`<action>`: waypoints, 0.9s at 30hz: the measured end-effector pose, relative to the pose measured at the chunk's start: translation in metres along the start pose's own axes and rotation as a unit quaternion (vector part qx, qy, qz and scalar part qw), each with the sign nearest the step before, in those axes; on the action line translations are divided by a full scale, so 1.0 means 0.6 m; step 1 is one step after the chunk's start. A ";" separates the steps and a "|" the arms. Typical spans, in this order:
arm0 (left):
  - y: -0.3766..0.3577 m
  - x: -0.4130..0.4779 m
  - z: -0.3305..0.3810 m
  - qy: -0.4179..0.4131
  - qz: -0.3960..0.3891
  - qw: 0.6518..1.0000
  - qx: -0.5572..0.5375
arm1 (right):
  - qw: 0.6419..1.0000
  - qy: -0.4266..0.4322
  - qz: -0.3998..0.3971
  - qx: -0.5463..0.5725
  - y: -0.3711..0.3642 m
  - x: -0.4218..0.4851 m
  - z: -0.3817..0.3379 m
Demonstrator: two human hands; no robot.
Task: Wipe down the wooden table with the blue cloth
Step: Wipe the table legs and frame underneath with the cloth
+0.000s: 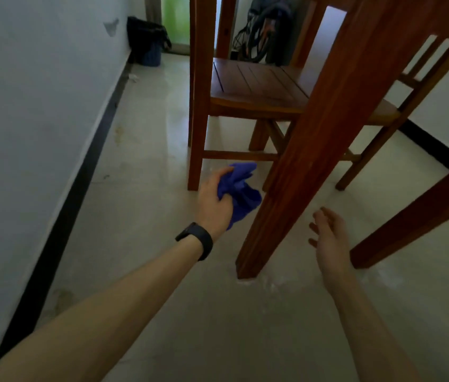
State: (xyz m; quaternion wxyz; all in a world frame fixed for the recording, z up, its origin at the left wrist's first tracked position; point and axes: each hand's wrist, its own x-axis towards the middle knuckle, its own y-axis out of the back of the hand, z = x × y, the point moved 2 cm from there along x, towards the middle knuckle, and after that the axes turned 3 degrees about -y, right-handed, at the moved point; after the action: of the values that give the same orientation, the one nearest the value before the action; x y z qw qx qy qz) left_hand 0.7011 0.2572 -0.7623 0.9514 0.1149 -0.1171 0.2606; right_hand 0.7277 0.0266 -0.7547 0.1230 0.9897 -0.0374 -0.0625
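Blue cloth point(241, 191) hung bunched and creased, gripped in the left hand point(213, 201), just left of the wooden bench leg point(300, 161); the right hand point(329, 238) was loosely spread.

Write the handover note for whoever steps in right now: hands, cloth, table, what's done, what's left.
Left hand: grips the blue cloth, bunched, held off the floor just left of the near leg of the wooden table; contact with the leg cannot be told.
Right hand: open, empty, low on the leg's right side.
A chair stands behind the leg.
Done: cannot be judged; the tabletop is out of view.
Left: probably wiping this leg, then checking the top.
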 end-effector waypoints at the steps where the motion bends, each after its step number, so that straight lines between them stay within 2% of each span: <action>1: -0.030 -0.005 0.004 -0.024 -0.020 0.999 -0.013 | 1.000 0.020 -0.006 0.001 -0.008 -0.001 -0.011; 3: -0.100 -0.038 -0.002 -0.041 -0.069 0.997 0.005 | 0.998 0.053 -0.031 0.011 -0.033 -0.006 -0.029; 4: -0.130 -0.060 -0.024 -0.021 -0.079 0.997 0.015 | 0.997 0.063 -0.044 0.014 -0.044 -0.008 -0.035; 5: -0.145 -0.083 -0.060 0.031 -0.080 0.996 0.013 | 0.996 0.065 -0.054 0.017 -0.054 -0.012 -0.039; 6: -0.148 -0.106 -0.103 0.116 -0.095 0.989 0.017 | 0.996 0.064 -0.060 0.013 -0.061 -0.013 -0.043; 8: -0.127 -0.154 -0.180 0.278 -0.186 0.940 0.065 | 0.997 0.052 -0.064 0.006 -0.069 -0.011 -0.044; 9: -0.110 -0.165 -0.204 0.318 -0.224 0.918 0.077 | 0.997 0.044 -0.068 0.001 -0.068 -0.008 -0.043; 11: -0.088 -0.146 -0.217 0.292 -0.224 0.927 0.077 | 0.997 0.028 -0.074 -0.019 -0.065 0.004 -0.036; 13: -0.078 -0.099 -0.195 0.224 -0.115 0.965 0.076 | 0.997 0.022 -0.072 -0.035 -0.064 0.011 -0.023; 15: -0.093 -0.066 -0.154 0.166 -0.014 0.985 0.039 | 0.997 0.021 -0.066 -0.033 -0.070 0.013 -0.012; 16: -0.111 -0.060 -0.134 0.128 -0.006 0.991 0.041 | 0.997 0.021 -0.061 -0.034 -0.075 0.014 -0.006; 18: -0.150 -0.080 -0.137 0.095 -0.051 0.992 0.071 | 0.997 0.026 -0.050 -0.044 -0.084 0.014 0.004; 20: -0.158 -0.111 -0.184 0.200 -0.136 0.966 0.093 | 0.997 0.033 -0.049 -0.057 -0.088 0.012 0.007; 22: -0.143 -0.150 -0.250 0.297 -0.268 0.898 0.182 | 0.996 0.038 -0.048 -0.065 -0.087 0.014 0.009; 23: -0.130 -0.164 -0.273 0.335 -0.295 0.874 0.195 | 0.996 0.041 -0.046 -0.069 -0.087 0.015 0.012; 24: -0.120 -0.169 -0.277 0.360 -0.281 0.873 0.173 | 0.995 0.043 -0.048 -0.073 -0.086 0.017 0.014; 27: -0.114 -0.130 -0.263 0.381 -0.108 0.917 0.037 | 0.994 0.033 -0.055 -0.087 -0.088 0.022 0.029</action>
State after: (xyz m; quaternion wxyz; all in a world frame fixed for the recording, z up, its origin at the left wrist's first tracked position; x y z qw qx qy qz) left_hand 0.6975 0.2073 -0.9444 0.9413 0.0539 0.2772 0.1848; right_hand 0.7417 0.0721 -0.7857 0.2065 0.9773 0.0268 -0.0396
